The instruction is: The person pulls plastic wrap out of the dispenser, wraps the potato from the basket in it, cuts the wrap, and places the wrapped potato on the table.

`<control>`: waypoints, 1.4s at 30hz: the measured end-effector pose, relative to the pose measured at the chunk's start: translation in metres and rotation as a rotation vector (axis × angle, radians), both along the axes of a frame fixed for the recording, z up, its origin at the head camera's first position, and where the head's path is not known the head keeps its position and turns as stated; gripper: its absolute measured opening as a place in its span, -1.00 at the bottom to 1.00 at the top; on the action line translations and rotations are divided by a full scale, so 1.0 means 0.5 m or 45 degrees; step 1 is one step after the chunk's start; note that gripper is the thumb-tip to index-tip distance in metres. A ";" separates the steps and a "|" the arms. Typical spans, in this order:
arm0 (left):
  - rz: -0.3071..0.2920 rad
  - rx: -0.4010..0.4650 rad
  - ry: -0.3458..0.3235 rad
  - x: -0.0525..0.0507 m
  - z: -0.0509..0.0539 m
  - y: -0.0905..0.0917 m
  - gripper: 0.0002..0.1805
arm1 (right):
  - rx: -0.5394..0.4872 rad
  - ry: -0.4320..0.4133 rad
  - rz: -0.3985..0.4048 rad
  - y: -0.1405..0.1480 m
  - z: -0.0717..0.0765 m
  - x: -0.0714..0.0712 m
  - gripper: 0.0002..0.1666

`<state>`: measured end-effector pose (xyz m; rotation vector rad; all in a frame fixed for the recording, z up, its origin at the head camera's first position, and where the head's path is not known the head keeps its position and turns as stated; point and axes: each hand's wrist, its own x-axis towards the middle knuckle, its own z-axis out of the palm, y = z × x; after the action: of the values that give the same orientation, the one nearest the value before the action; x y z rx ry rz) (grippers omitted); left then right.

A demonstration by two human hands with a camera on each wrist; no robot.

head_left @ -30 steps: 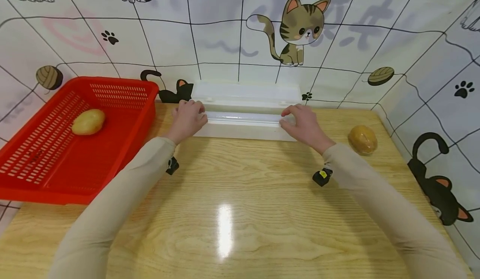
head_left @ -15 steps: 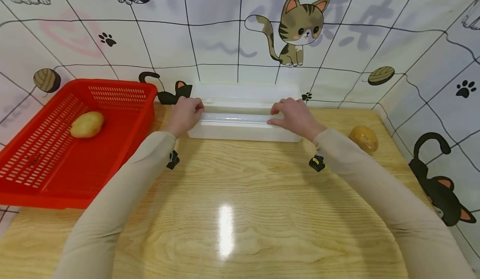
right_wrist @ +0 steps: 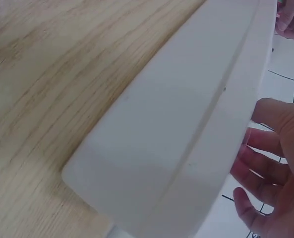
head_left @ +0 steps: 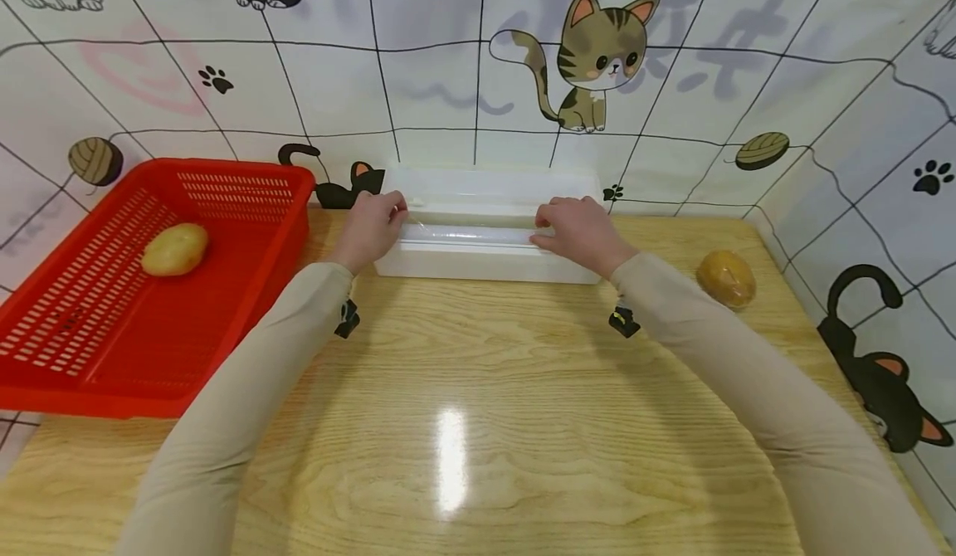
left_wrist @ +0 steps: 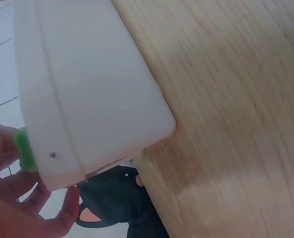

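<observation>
A long white plastic-wrap dispenser point(head_left: 485, 267) lies at the back of the table with its lid point(head_left: 489, 182) raised. Inside it shows a shiny roll of plastic wrap point(head_left: 470, 236). My left hand point(head_left: 368, 231) is at the dispenser's left end, thumb and fingertips together by a loose bit of clear wrap, which it seems to pinch. In the left wrist view a green piece point(left_wrist: 25, 151) sits at the box edge by the fingers. My right hand point(head_left: 578, 231) bends over the right part of the roll; its thumb is at the front edge, and its fingertip contact is unclear.
A red plastic basket point(head_left: 254, 290) stands at the left, holding one potato point(head_left: 175, 250). A wrapped brown round item point(head_left: 726, 279) lies at the table's right. Behind is a wall covering with printed cats point(head_left: 603, 58).
My right hand has moved left and inward along the roll, its thumb and forefinger coming closer together. My left hand has shifted only slightly. A bit of clear wrap now shows beside it.
</observation>
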<state>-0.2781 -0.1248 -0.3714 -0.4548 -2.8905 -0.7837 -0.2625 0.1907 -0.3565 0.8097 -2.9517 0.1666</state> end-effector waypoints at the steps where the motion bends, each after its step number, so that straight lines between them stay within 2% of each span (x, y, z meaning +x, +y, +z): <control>1: 0.000 0.000 0.009 0.000 0.000 0.000 -0.89 | 0.017 -0.016 -0.009 0.002 0.001 -0.002 -0.73; 6: -0.007 0.011 0.051 -0.002 -0.002 -0.002 -0.91 | 0.051 -0.109 -0.067 0.020 0.015 -0.001 -0.87; 9: -0.007 0.004 0.056 -0.002 -0.001 -0.002 -0.90 | 0.038 -0.110 -0.088 0.034 0.021 0.005 -0.90; 16: 0.012 0.002 0.037 0.003 0.003 0.001 -0.89 | -0.020 -0.133 -0.151 0.071 0.012 0.002 -0.91; 19: 0.016 0.010 0.034 0.006 0.006 0.002 -0.88 | -0.097 -0.131 -0.131 0.081 0.013 0.006 -0.91; 23: 0.020 0.022 0.061 0.010 0.015 0.003 -0.87 | -0.187 -0.074 -0.093 0.089 0.014 0.012 -0.90; 27: 0.026 0.050 0.071 0.011 0.022 0.005 -0.85 | -0.229 -0.043 -0.086 0.094 0.009 0.009 -0.89; 31: 0.030 0.082 0.045 0.009 0.024 0.005 -0.84 | -0.219 -0.010 -0.092 0.095 0.007 0.004 -0.88; 36: 0.024 0.103 0.044 0.006 0.026 0.006 -0.83 | -0.194 0.012 -0.090 0.096 0.022 0.002 -0.87; 42: 0.017 0.087 0.073 0.002 0.039 0.006 -0.85 | -0.176 -0.057 -0.063 0.096 0.043 0.001 -0.78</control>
<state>-0.2769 -0.1216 -0.3521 -0.4419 -2.8018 -0.8501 -0.2619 0.2389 -0.3348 0.7234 -2.9580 0.3859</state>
